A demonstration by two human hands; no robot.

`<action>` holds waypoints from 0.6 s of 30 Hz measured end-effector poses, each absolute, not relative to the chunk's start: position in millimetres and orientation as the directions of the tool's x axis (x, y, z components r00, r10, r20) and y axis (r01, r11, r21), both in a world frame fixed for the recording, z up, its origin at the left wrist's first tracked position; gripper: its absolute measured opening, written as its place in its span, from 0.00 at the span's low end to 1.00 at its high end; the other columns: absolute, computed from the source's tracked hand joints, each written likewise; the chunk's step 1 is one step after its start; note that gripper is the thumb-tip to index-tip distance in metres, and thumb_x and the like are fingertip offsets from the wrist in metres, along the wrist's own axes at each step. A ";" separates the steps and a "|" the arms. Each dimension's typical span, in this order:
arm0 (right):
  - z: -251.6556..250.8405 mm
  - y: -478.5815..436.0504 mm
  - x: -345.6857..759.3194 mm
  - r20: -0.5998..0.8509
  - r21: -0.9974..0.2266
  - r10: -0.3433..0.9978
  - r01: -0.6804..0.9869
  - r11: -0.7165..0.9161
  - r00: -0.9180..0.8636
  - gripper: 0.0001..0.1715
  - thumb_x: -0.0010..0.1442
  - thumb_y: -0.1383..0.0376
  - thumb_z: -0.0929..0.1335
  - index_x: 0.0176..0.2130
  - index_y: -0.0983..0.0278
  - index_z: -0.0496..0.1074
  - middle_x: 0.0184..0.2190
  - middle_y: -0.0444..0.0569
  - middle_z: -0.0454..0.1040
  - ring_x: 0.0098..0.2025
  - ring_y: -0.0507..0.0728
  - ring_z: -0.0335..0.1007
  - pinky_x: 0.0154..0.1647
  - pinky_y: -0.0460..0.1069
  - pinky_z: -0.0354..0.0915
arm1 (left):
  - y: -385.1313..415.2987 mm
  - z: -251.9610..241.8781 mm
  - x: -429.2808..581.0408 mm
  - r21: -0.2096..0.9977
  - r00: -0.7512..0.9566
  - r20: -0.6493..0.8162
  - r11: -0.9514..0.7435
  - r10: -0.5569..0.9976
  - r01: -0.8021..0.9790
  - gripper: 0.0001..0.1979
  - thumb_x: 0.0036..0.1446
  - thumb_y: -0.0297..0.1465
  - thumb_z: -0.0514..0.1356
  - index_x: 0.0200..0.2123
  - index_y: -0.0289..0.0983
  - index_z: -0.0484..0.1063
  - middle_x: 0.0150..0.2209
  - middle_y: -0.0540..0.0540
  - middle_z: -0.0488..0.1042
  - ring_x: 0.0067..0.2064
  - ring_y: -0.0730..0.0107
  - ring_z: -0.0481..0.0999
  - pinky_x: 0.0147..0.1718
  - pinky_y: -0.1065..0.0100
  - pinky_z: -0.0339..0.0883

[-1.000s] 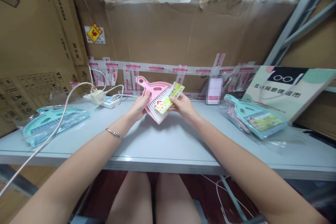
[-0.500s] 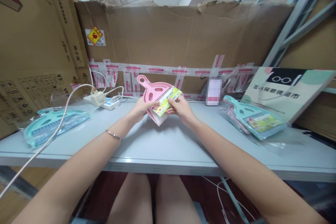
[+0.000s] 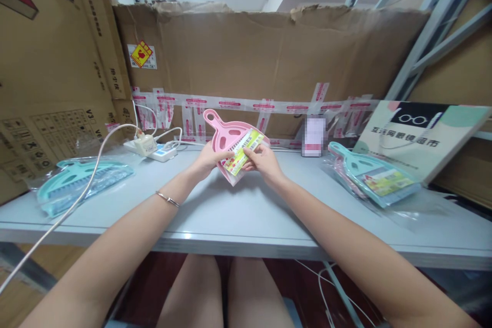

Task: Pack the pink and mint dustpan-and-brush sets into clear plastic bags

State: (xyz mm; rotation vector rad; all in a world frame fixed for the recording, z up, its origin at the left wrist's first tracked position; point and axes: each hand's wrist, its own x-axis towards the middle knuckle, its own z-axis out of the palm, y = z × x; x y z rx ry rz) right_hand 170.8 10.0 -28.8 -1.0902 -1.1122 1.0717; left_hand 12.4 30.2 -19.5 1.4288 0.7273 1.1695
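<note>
above table (image 3: 246,215) | left hand (image 3: 207,158) holds pink dustpan (image 3: 225,136) | right hand (image 3: 263,161) pinches card (image 3: 242,146) on it

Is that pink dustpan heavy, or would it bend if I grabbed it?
Probably light: the left hand holds the pink plastic dustpan up by one edge. It likely stays stiff, since its handle sticks out straight. The yellow-green paper card pinched by the right hand would probably bend easily.

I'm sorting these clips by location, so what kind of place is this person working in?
Likely a stockroom packing bench: cardboard cartons wall in the grey table, metal racking stands at the right, and bagged teal dustpan sets lie either side of the pink dustpan.
</note>
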 end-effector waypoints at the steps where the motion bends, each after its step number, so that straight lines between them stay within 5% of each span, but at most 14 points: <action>1: -29.0 10.2 170.6 0.122 -0.987 0.984 -0.084 0.133 0.129 0.12 0.54 0.67 0.70 0.30 0.61 0.60 0.15 0.42 0.73 0.17 0.54 0.72 0.16 0.45 0.69 | 31.4 -20.6 12.2 0.957 0.327 0.277 -0.230 0.903 -0.174 0.27 0.36 0.28 0.70 0.43 0.33 0.71 0.43 0.41 0.76 0.44 0.57 0.76 0.45 0.57 0.69; 11: -35.3 12.9 179.8 0.205 -0.977 0.972 0.091 0.195 0.113 0.20 0.52 0.59 0.71 0.23 0.61 0.56 0.11 0.41 0.68 0.12 0.51 0.63 0.11 0.43 0.55 | 35.4 -22.3 12.7 0.950 0.238 0.293 -0.254 0.926 -0.180 0.26 0.35 0.28 0.70 0.41 0.33 0.72 0.42 0.41 0.77 0.45 0.55 0.76 0.46 0.57 0.69; 18: -39.8 15.2 182.6 0.358 -0.931 0.877 0.190 0.310 0.322 0.28 0.45 0.51 0.72 0.19 0.61 0.53 0.12 0.35 0.56 0.17 0.46 0.49 0.18 0.43 0.49 | 37.7 -18.2 9.7 0.940 0.222 0.293 -0.237 0.930 -0.246 0.27 0.34 0.28 0.71 0.43 0.34 0.72 0.44 0.40 0.77 0.47 0.53 0.75 0.47 0.56 0.69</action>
